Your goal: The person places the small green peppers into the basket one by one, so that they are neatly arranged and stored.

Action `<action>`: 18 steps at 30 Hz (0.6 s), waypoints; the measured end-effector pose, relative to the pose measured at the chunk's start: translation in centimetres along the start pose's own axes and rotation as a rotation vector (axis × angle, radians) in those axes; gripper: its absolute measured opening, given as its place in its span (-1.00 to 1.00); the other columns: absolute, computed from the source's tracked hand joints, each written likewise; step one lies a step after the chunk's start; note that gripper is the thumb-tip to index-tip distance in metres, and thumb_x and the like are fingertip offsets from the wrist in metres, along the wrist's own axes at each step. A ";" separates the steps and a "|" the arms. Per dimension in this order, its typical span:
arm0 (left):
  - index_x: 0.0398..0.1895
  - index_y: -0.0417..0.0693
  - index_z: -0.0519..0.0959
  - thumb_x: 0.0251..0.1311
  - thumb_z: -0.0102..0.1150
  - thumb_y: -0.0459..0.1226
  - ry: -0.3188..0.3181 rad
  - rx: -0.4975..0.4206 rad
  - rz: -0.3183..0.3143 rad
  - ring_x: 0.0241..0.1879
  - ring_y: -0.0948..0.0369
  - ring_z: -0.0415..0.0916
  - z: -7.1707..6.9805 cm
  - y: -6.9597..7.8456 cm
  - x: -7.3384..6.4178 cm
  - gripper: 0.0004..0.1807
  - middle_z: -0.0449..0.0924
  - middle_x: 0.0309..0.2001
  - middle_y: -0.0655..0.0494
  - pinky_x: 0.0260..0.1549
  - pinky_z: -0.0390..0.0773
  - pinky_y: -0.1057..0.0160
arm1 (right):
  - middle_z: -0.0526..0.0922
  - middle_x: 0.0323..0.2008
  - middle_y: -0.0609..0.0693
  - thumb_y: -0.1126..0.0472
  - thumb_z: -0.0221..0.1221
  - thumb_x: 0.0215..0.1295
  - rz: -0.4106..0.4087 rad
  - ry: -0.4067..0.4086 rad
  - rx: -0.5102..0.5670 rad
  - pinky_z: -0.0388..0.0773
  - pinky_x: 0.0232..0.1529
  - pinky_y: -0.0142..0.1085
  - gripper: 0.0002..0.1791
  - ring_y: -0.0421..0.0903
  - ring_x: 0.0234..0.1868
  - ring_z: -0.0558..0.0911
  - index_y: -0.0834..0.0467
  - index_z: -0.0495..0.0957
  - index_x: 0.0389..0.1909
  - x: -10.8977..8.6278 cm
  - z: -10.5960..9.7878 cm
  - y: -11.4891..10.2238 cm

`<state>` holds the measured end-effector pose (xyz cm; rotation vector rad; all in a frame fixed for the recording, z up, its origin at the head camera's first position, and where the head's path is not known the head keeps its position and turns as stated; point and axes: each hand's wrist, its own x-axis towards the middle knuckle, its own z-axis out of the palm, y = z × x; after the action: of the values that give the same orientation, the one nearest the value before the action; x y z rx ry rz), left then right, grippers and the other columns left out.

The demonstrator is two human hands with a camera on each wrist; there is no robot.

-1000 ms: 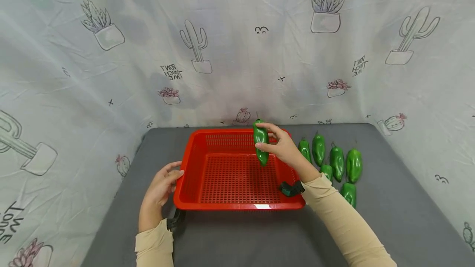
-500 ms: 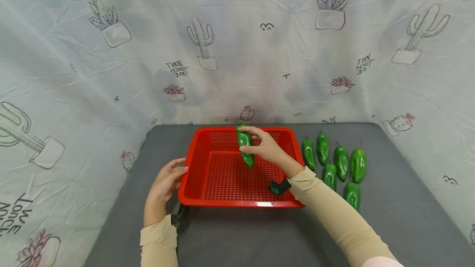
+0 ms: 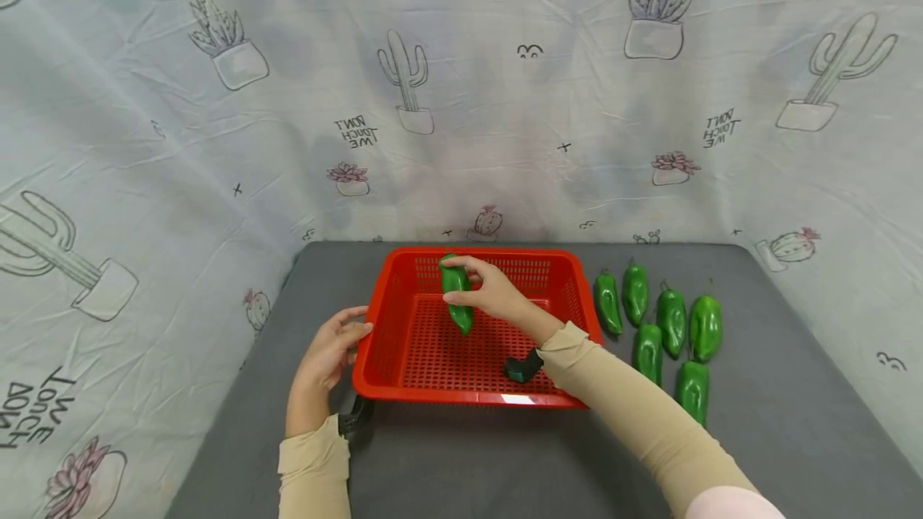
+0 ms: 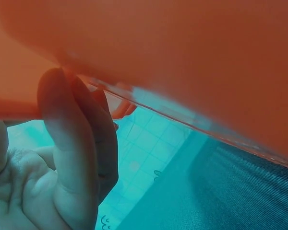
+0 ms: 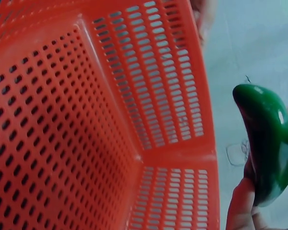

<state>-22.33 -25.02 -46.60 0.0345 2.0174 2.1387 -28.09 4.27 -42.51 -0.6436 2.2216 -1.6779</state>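
Observation:
A green pepper [image 3: 457, 283] is pinched upright between the thumb and fingers of my right hand [image 3: 497, 295]. It hangs over the left half of a red plastic basket [image 3: 469, 397], above the slotted floor. The right wrist view shows the curved, glossy pepper [image 5: 271, 139] apart from the basket wall [image 5: 177, 96]. My left hand [image 3: 333, 349] grips the basket's left rim, thumb at the edge. Seen from the left wrist, bent fingers [image 4: 72, 148] reach up under the rim; their tips are partly hidden by the basket. No other pepper shows inside the basket.
Several green peppers [image 3: 672, 323] lie loosely grouped on the grey table [image 3: 490, 467], right of the basket. My right forearm [image 3: 634, 411] crosses the basket's front right corner. A white cloth [image 3: 476, 102] with cactus drawings hangs behind and at the sides.
My right hand has carried the pepper leftward across the basket and slightly lower. The left hand keeps its hold on the rim. The whole view has shifted a little.

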 end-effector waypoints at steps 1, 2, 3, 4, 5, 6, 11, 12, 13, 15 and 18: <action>0.32 -0.32 0.11 0.34 0.02 -0.36 -0.001 -0.002 -0.002 -0.39 0.28 0.62 0.0 0.0 0.0 -0.45 0.61 -0.31 0.18 -0.41 0.63 0.31 | 0.41 0.15 0.14 0.12 0.27 0.22 0.007 -0.004 -0.009 0.58 -0.18 -0.16 -0.36 0.07 0.00 0.48 -0.05 0.32 0.32 0.2 0.3 0.0; 0.32 -0.32 0.11 0.34 0.02 -0.36 -0.001 -0.004 0.000 -0.39 0.28 0.62 0.0 0.1 0.0 -0.45 0.61 -0.31 0.18 -0.41 0.63 0.30 | 0.41 0.15 0.16 0.13 0.28 0.21 0.016 -0.009 -0.010 0.58 -0.18 -0.16 -0.36 0.08 -0.01 0.48 -0.04 0.31 0.32 0.3 0.5 -0.1; 0.33 -0.32 0.11 0.34 0.02 -0.36 -0.003 -0.004 0.000 -0.39 0.28 0.62 0.1 0.1 -0.1 -0.44 0.61 -0.31 0.18 -0.41 0.63 0.30 | 0.42 0.14 0.16 0.13 0.28 0.21 0.024 -0.011 -0.015 0.58 -0.19 -0.17 -0.35 0.07 -0.02 0.49 -0.03 0.32 0.32 0.5 0.8 0.0; 0.32 -0.32 0.11 0.34 0.02 -0.36 -0.001 -0.006 -0.003 -0.39 0.28 0.62 0.1 0.1 -0.1 -0.44 0.61 -0.31 0.18 -0.41 0.63 0.30 | 0.42 0.13 0.17 0.14 0.28 0.21 0.032 -0.013 -0.019 0.58 -0.21 -0.18 -0.35 0.07 -0.03 0.50 -0.02 0.32 0.32 0.6 1.1 0.0; 0.33 -0.32 0.11 0.34 0.02 -0.36 -0.001 -0.007 -0.004 -0.39 0.28 0.62 0.1 0.2 -0.1 -0.44 0.61 -0.31 0.18 -0.40 0.63 0.30 | 0.43 0.11 0.16 0.13 0.29 0.20 0.043 -0.015 -0.023 0.58 -0.22 -0.19 -0.37 0.05 -0.05 0.50 -0.04 0.34 0.31 0.8 1.3 0.1; 0.33 -0.33 0.10 0.34 0.02 -0.36 -0.001 -0.007 -0.003 -0.39 0.28 0.62 0.1 0.2 -0.1 -0.44 0.61 -0.31 0.19 -0.40 0.63 0.30 | 0.45 0.09 0.16 0.13 0.29 0.19 0.053 -0.018 -0.024 0.58 -0.23 -0.20 -0.37 0.05 -0.07 0.51 -0.04 0.35 0.30 0.9 1.6 0.1; 0.33 -0.37 0.08 0.33 0.03 -0.35 -0.009 0.000 0.003 -0.40 0.29 0.61 0.1 0.2 -0.3 -0.41 0.61 -0.31 0.19 -0.42 0.62 0.32 | 0.49 0.04 0.14 0.14 0.31 0.17 0.097 -0.037 -0.027 0.58 -0.26 -0.21 -0.39 0.01 -0.09 0.52 -0.02 0.38 0.26 1.7 2.8 0.7; 0.33 -0.38 0.09 0.33 0.04 -0.34 -0.011 0.004 0.008 -0.40 0.29 0.61 0.1 0.1 -0.3 -0.40 0.61 -0.31 0.19 -0.43 0.62 0.32 | 0.50 0.03 0.14 0.15 0.31 0.17 0.101 -0.044 -0.032 0.58 -0.26 -0.21 -0.39 0.01 -0.09 0.53 0.00 0.39 0.26 1.9 2.9 0.9; 0.33 -0.36 0.10 0.32 0.05 -0.33 -0.011 0.006 0.011 -0.41 0.29 0.61 0.1 0.1 -0.3 -0.40 0.61 -0.31 0.19 -0.44 0.62 0.33 | 0.50 0.02 0.14 0.15 0.32 0.17 0.110 -0.051 -0.036 0.57 -0.26 -0.22 -0.39 0.00 -0.09 0.53 0.01 0.39 0.26 2.1 3.1 1.0; 0.31 -0.35 0.13 0.30 0.08 -0.31 -0.015 0.011 0.029 -0.41 0.29 0.61 0.1 0.0 -0.4 -0.41 0.62 -0.30 0.19 -0.44 0.61 0.33 | 0.52 -0.01 0.14 0.15 0.32 0.16 0.124 -0.068 -0.051 0.57 -0.26 -0.23 -0.38 -0.02 -0.10 0.54 0.05 0.39 0.27 2.5 3.5 1.4; 0.27 -0.34 0.18 0.28 0.11 -0.30 -0.026 0.001 0.064 -0.41 0.26 0.62 0.0 -0.1 -0.4 -0.43 0.63 -0.28 0.14 -0.46 0.61 0.33 | 0.54 -0.04 0.15 0.16 0.33 0.15 0.151 -0.093 -0.048 0.58 -0.25 -0.25 -0.36 -0.05 -0.12 0.55 0.08 0.38 0.27 3.0 3.9 1.8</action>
<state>-21.95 -25.03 -46.62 0.1282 2.0295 2.1633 -29.13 -0.11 -45.18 -0.5393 2.1919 -1.4956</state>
